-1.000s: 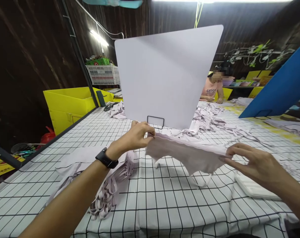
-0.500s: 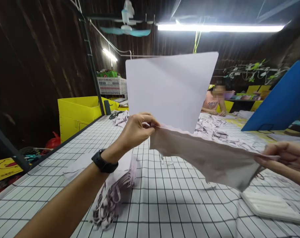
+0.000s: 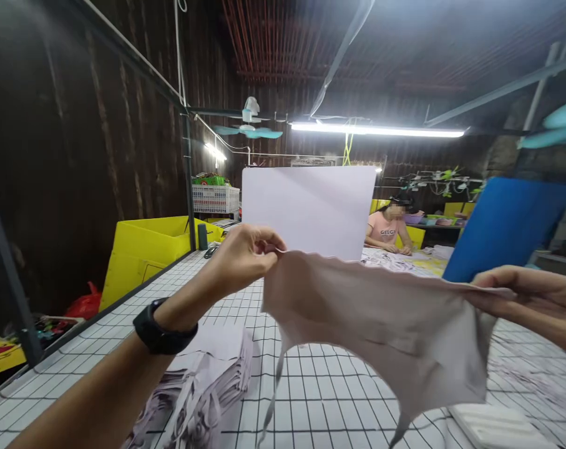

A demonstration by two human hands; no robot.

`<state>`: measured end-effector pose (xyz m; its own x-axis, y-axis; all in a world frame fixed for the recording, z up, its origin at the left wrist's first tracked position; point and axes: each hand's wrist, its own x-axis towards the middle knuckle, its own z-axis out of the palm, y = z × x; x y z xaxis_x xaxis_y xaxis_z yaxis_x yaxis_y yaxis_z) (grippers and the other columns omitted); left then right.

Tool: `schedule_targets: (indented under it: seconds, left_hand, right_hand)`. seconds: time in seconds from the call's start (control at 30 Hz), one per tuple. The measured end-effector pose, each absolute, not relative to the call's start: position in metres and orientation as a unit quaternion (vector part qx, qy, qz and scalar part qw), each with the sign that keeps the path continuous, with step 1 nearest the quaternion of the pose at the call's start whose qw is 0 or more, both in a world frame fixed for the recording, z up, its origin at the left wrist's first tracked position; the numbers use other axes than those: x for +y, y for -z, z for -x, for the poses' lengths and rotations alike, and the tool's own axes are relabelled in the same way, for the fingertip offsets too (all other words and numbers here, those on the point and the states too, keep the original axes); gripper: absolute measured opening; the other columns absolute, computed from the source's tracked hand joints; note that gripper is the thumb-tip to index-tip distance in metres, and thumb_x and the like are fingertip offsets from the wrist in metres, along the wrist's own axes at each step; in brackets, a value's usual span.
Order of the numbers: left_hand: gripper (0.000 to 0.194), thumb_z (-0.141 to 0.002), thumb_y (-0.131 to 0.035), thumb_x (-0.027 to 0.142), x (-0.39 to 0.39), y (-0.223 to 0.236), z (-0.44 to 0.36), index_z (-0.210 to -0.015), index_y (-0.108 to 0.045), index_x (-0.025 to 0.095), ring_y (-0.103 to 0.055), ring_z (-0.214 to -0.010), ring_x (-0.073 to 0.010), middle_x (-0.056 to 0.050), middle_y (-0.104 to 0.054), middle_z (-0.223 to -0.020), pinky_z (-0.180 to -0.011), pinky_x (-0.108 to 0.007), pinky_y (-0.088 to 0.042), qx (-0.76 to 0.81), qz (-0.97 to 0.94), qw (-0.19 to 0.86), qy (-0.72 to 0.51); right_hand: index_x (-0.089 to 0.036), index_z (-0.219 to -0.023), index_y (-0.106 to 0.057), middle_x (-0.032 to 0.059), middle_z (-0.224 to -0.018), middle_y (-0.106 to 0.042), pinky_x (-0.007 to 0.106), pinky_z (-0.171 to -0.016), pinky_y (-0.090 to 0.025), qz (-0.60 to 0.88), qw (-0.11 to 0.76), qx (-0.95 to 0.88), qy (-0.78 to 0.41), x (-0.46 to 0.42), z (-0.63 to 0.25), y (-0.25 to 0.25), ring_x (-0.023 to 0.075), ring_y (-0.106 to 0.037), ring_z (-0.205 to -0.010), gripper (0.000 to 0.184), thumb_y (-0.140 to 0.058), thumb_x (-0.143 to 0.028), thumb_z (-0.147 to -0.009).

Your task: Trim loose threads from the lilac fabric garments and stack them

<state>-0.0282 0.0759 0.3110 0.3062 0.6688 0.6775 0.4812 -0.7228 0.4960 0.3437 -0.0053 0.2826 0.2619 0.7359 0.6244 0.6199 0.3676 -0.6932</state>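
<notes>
A pale pinkish-grey fabric garment piece (image 3: 357,305) with thin straps hangs stretched between my two hands above the table. My left hand (image 3: 252,252), with a black watch on its wrist, pinches the upper left corner. At the upper right corner my right hand (image 3: 530,296) grips the same edge between thumb and fingers. Below my left forearm lies a stack of similar folded fabric pieces (image 3: 217,368), their straps bunched at the near end. Part of a white flat block-like object (image 3: 502,427) shows beneath the cloth at lower right.
The table has a white grid-patterned cover (image 3: 306,386). A white board (image 3: 306,202) stands upright ahead, and a blue board (image 3: 507,218) leans at right. A yellow bin (image 3: 146,249) is at left. Across the table sits a person in a pink shirt (image 3: 385,231) near heaped fabric.
The view has tilted upward. The garment piece now hangs more spread out, with its straps dangling lower. Both hands keep their hold on its upper edge.
</notes>
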Motion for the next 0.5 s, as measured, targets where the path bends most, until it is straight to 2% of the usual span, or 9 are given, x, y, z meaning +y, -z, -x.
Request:
schedule_targets:
  seconds: [0.1, 0.23, 0.37, 0.5]
  left_hand:
    - [0.013, -0.071, -0.064, 0.019, 0.072, -0.308, 0.03, -0.077, -0.076, 0.015, -0.065, -0.063, -0.016, -0.004, -0.072, -0.067, -0.052, -0.022, -0.045, 0.39, -0.767, 0.167, -0.482]
    - [0.014, -0.068, -0.068, 0.022, 0.067, -0.304, 0.031, -0.078, -0.077, 0.016, -0.069, -0.07, -0.0171, -0.004, -0.075, -0.07, -0.057, -0.021, -0.049, 0.392, -0.735, 0.222, -0.508]
    - [0.019, -0.065, -0.072, 0.025, 0.059, -0.304, 0.032, -0.081, -0.079, 0.017, -0.071, -0.076, -0.019, -0.005, -0.077, -0.076, -0.062, -0.023, -0.052, 0.397, -0.728, 0.257, -0.496]
    - [0.024, -0.064, -0.074, 0.028, 0.059, -0.302, 0.035, -0.084, -0.081, 0.016, -0.071, -0.08, -0.0207, -0.006, -0.078, -0.08, -0.068, -0.027, -0.054, 0.394, -0.75, 0.296, -0.441]
  right_hand:
    - [-0.026, -0.071, -0.078, 0.0058, -0.074, -0.072, 0.027, -0.057, -0.059, 0.538, 0.539, -0.629, -0.155, -0.011, -0.337, -0.287, 0.0227, -0.068, -0.07, 0.041, -0.09, -0.062, -0.056]
    - [-0.026, -0.078, -0.075, 0.0012, -0.077, -0.068, 0.022, -0.062, -0.055, 0.516, 0.541, -0.637, -0.189, -0.015, -0.337, -0.283, 0.0178, -0.066, -0.075, 0.032, -0.088, -0.053, -0.067]
    - [-0.027, -0.086, -0.079, 0.0023, -0.085, -0.072, 0.023, -0.066, -0.057, 0.513, 0.542, -0.639, -0.184, -0.018, -0.34, -0.276, 0.0207, -0.069, -0.084, 0.033, -0.089, -0.052, -0.067]
    - [-0.031, -0.098, -0.083, 0.0058, -0.1, -0.078, 0.031, -0.077, -0.061, 0.506, 0.535, -0.64, -0.219, -0.014, -0.345, -0.268, 0.0257, -0.072, -0.096, 0.041, -0.089, -0.053, -0.064]
